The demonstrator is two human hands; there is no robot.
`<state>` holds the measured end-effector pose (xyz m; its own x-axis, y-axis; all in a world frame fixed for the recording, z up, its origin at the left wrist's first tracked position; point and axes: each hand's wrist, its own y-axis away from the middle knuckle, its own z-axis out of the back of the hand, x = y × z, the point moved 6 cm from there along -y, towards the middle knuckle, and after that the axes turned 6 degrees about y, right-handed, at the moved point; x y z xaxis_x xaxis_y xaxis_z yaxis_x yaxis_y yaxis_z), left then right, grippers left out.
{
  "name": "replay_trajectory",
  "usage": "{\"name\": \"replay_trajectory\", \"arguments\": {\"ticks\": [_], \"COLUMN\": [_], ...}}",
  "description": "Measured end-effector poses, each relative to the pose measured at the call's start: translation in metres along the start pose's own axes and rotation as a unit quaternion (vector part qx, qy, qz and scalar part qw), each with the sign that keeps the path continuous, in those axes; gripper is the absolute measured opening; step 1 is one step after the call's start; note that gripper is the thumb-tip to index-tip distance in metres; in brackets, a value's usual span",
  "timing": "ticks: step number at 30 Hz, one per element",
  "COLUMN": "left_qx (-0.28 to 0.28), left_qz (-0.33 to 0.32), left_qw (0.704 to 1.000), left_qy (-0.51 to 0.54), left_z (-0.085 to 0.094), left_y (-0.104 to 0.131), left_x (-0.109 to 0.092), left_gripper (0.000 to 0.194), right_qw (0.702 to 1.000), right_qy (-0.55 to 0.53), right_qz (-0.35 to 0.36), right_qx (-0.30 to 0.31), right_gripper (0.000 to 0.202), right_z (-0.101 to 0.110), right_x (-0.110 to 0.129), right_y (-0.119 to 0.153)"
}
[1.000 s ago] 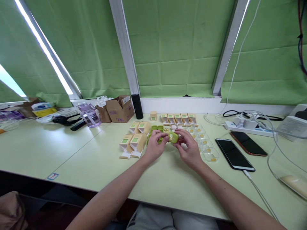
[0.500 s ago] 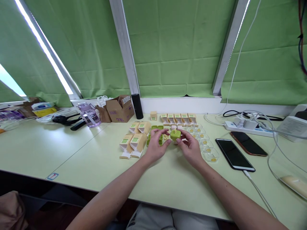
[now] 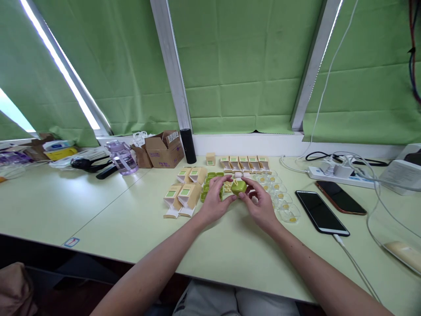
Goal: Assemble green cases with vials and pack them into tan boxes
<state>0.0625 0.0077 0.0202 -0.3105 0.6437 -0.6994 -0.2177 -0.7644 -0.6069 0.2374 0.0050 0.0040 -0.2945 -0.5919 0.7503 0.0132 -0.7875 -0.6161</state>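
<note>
Between my two hands, above the table, is a small glossy green rounded cube with a pale stem-like bit on top. My right hand pinches it from the right with thumb and fingers. From the left, my left hand closes on its other side, fingertips and thumb at its edge. Green square pieces stand in rows just behind my left hand, partly covered by it. Small cream pieces lie beside them. Clear plastic shells with yellow spots line up to the right of my right hand.
Folded cream cartons with green squares stand at left, with more cartons along the back. Two phones, a power strip and cables are at right. A brown box, black cylinder and water bottle stand back left.
The green cube has shifted slightly left and tilted, showing more of its side. My left hand has come in closer against it.
</note>
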Motion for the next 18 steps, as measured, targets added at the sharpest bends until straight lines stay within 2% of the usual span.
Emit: {"name": "replay_trajectory", "arguments": {"ticks": [6, 10, 14, 18], "left_qx": [0.016, 0.032, 0.002, -0.049], "left_qz": [-0.037, -0.053, 0.014, 0.094], "left_qw": [0.999, 0.998, 1.0, 0.99], "left_qy": [-0.014, -0.017, 0.017, 0.092], "left_z": [0.0, -0.002, 0.002, 0.009], "left_y": [0.0, 0.0, -0.002, -0.006], "left_x": [-0.006, -0.007, 0.006, 0.024], "left_gripper": [0.056, 0.047, 0.047, 0.05], "right_qw": [0.998, 0.993, 0.986, 0.953], "right_qy": [0.059, 0.095, 0.12, 0.237], "right_qz": [0.032, 0.066, 0.113, 0.187], "right_qx": [-0.009, 0.004, -0.001, -0.041], "right_gripper": [0.045, 0.045, 0.039, 0.008], "right_z": [0.001, 0.001, 0.013, 0.037], "right_x": [0.001, 0.007, 0.016, 0.021], "right_y": [0.001, 0.001, -0.005, -0.016]}}
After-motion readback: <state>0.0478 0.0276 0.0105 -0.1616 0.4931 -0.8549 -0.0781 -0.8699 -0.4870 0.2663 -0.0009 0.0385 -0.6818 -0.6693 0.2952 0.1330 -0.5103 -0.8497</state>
